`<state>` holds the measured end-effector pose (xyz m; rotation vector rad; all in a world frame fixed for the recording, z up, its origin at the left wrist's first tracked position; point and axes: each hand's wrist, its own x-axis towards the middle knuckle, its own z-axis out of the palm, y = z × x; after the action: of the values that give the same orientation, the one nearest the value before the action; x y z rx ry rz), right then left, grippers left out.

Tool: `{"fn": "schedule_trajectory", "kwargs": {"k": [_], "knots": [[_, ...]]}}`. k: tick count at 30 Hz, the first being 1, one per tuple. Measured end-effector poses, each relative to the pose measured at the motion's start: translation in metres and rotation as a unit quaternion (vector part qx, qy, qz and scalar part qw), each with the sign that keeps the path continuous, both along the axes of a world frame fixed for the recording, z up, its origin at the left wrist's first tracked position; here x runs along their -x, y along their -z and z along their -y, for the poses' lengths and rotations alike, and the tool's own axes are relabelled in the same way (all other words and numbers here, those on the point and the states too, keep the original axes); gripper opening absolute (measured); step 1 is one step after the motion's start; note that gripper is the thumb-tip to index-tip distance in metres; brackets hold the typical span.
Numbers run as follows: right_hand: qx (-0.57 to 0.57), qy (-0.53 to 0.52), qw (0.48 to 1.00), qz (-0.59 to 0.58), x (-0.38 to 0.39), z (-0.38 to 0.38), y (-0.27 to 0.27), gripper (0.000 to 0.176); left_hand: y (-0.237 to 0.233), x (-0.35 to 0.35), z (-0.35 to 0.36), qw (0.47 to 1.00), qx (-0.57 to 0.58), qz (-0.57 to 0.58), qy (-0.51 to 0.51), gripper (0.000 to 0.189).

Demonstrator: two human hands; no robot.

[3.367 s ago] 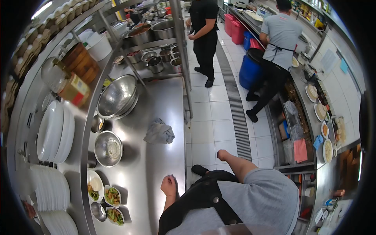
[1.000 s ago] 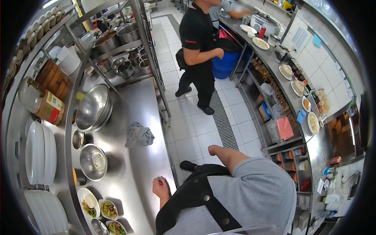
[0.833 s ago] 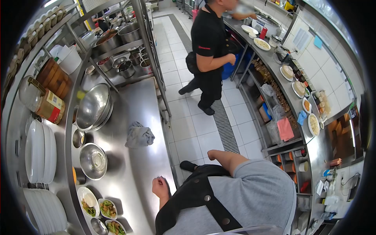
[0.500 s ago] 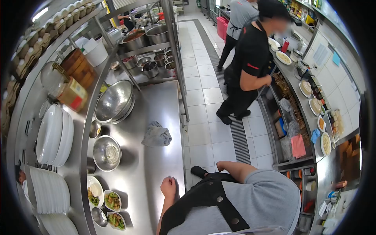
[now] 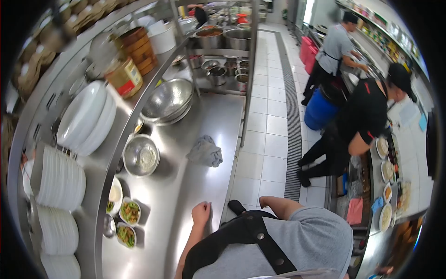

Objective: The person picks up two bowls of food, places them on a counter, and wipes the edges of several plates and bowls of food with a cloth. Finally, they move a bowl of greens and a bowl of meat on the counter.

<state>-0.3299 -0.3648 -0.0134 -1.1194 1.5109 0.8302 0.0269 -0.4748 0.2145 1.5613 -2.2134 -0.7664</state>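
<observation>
My left hand (image 5: 201,213) is closed in a fist on the right part of the steel counter (image 5: 167,209). Nothing shows in it. A crumpled grey cloth (image 5: 205,151) lies on the counter beyond it, apart from the fist. My right arm (image 5: 280,206) is bent in front of my body, and the fingers at its end do not show. To the left on the counter are two small white bowls of green food (image 5: 130,212), a white plate (image 5: 116,193), a small metal bowl (image 5: 109,226) and a larger metal bowl (image 5: 141,156).
Stacked white plates (image 5: 60,181) and a red-labelled jar (image 5: 124,79) fill the left shelf. Large steel bowls (image 5: 168,100) stand at the counter's far end. Across the tiled aisle (image 5: 269,121) are a person in black (image 5: 357,116), a person in grey (image 5: 335,46) and a blue barrel (image 5: 320,109).
My view has swung left, so the counter and shelves sit further right. The person in black has bent over the right counter, and the blue barrel now shows. My left fist stays on the counter.
</observation>
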Motion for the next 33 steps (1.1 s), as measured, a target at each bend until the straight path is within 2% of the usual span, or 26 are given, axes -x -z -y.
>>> {"fn": "schedule_trajectory", "kwargs": {"k": [2, 4, 8, 10, 11, 12, 14, 17, 18, 20, 23, 25, 26, 27, 29, 31, 33], "knots": [[0.085, -0.07, 0.993, 0.03, -0.005, 0.013, -0.028, 0.035, 0.002, -0.002, 0.001, 1.0, -0.015, 0.004, 0.0, 0.037], [0.112, -0.138, 0.981, 0.076, -0.009, 0.03, -0.038, 0.034, 0.003, -0.003, -0.003, 0.999, -0.046, -0.003, -0.01, 0.036], [0.096, -0.151, 0.981, 0.074, -0.022, 0.067, -0.048, 0.033, -0.007, -0.007, -0.024, 0.997, -0.065, -0.045, 0.002, 0.032], [0.107, -0.162, 0.978, 0.076, -0.032, 0.08, -0.063, 0.027, -0.011, -0.01, -0.037, 0.995, -0.044, -0.093, -0.012, 0.031], [0.107, -0.217, 0.965, 0.104, -0.023, 0.084, -0.016, 0.024, -0.013, -0.012, -0.043, 0.995, -0.018, -0.094, -0.023, 0.031], [0.109, -0.337, 0.926, 0.128, -0.036, 0.095, -0.048, 0.021, -0.005, -0.015, -0.047, 0.983, -0.085, -0.156, -0.049, 0.031], [0.157, -0.519, 0.811, 0.22, -0.02, 0.106, 0.006, 0.021, 0.015, -0.031, -0.05, 0.932, -0.201, -0.286, -0.092, 0.031], [0.057, -0.292, 0.949, 0.102, -0.063, 0.116, -0.065, 0.027, 0.002, -0.07, -0.053, 0.898, -0.232, -0.316, -0.199, 0.029], [0.055, -0.341, 0.931, 0.119, -0.068, 0.12, -0.063, 0.029, 0.004, -0.086, -0.052, 0.884, -0.223, -0.327, -0.249, 0.028], [0.044, -0.338, 0.935, 0.095, -0.082, 0.124, -0.078, 0.024, 0.012, -0.117, -0.048, 0.852, -0.205, -0.345, -0.336, 0.026], [0.047, -0.359, 0.928, 0.093, -0.096, 0.132, -0.098, 0.024, -0.007, -0.162, -0.042, 0.723, -0.2, -0.497, -0.437, 0.02], [0.051, -0.342, 0.933, 0.103, -0.091, 0.137, -0.078, 0.023, -0.005, -0.197, -0.038, 0.557, -0.157, -0.66, -0.478, 0.016], [0.052, -0.332, 0.935, 0.108, -0.085, 0.14, -0.065, 0.024, -0.001, -0.217, -0.04, 0.479, -0.098, -0.705, -0.513, 0.016], [0.082, -0.409, 0.9, 0.122, -0.079, 0.141, -0.058, 0.025, 0.006, -0.239, -0.042, 0.396, -0.037, -0.741, -0.541, 0.015], [0.105, -0.433, 0.881, 0.156, -0.071, 0.143, -0.059, 0.026, 0.051, -0.301, -0.035, 0.336, 0.13, -0.709, -0.606, 0.026], [0.127, -0.455, 0.86, 0.192, -0.052, 0.143, -0.047, 0.028, 0.063, -0.365, -0.046, 0.325, 0.112, -0.783, -0.519, 0.032], [0.116, -0.464, 0.858, 0.186, -0.04, 0.136, -0.047, 0.036, 0.024, -0.375, -0.027, 0.394, 0.105, -0.662, -0.629, 0.035]]}}
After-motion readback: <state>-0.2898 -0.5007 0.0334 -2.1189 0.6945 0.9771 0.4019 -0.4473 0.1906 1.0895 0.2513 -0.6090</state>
